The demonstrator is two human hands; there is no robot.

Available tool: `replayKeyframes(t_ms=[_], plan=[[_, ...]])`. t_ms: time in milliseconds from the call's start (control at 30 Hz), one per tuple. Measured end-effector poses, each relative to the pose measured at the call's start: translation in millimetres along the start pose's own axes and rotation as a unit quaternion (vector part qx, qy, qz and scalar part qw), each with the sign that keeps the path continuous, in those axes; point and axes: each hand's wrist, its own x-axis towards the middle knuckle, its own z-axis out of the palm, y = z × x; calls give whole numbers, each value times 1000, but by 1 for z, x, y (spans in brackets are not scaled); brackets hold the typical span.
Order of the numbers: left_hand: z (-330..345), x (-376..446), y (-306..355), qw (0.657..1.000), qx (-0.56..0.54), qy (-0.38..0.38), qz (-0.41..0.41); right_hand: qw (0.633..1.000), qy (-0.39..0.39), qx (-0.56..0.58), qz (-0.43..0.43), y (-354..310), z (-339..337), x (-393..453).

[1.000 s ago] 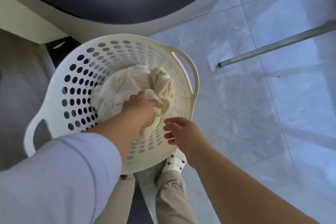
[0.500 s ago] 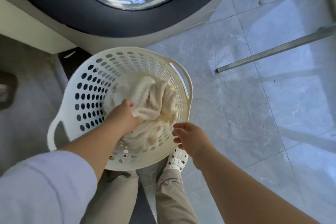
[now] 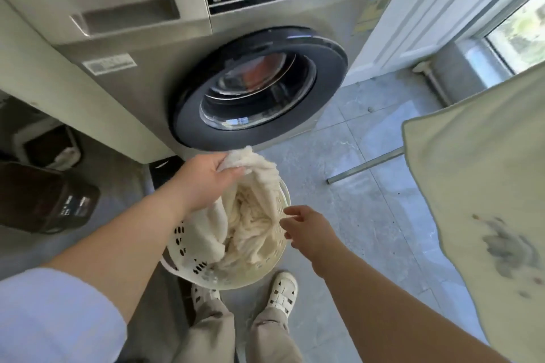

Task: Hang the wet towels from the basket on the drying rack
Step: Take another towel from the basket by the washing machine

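Note:
A cream wet towel (image 3: 250, 215) rises out of the white perforated laundry basket (image 3: 188, 244) on the floor. My left hand (image 3: 206, 180) grips the towel's upper corner above the basket. My right hand (image 3: 306, 225) hovers with fingers apart at the basket's right rim, touching or almost touching the towel's edge. A pale green-edged towel (image 3: 477, 186) hangs on the right, over what seems to be the drying rack; a metal rack leg (image 3: 365, 165) lies along the floor.
A front-loading washing machine (image 3: 259, 88) stands right behind the basket, door shut. Dark bins (image 3: 44, 200) sit at the left. My feet in white shoes (image 3: 281, 293) stand just below the basket. Grey tiled floor stretches to the right, towards a white cabinet door (image 3: 418, 9).
My left hand has lifted the cream towel up out of the basket. My head has risen, bringing the washing machine front and the hanging towel into view. My right hand stays near the rim.

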Motion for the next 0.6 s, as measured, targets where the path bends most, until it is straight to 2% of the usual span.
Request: replayKeyframes(t_ms=[167,333,467,600], plan=[[-39,-52,85,994,35,15,103,993,28,-3,-118,-66,-35,-66],[-69,-101,151,976,67,-22,205,959,6,0,-283,-123,-51,-123],[-101,-128,181,956,107,-13,272,947,3,-4,-322,-156,-45,-164],[-131,-142,188,940,124,-11,318,933,21,42,-357,-180,-30,-196]])
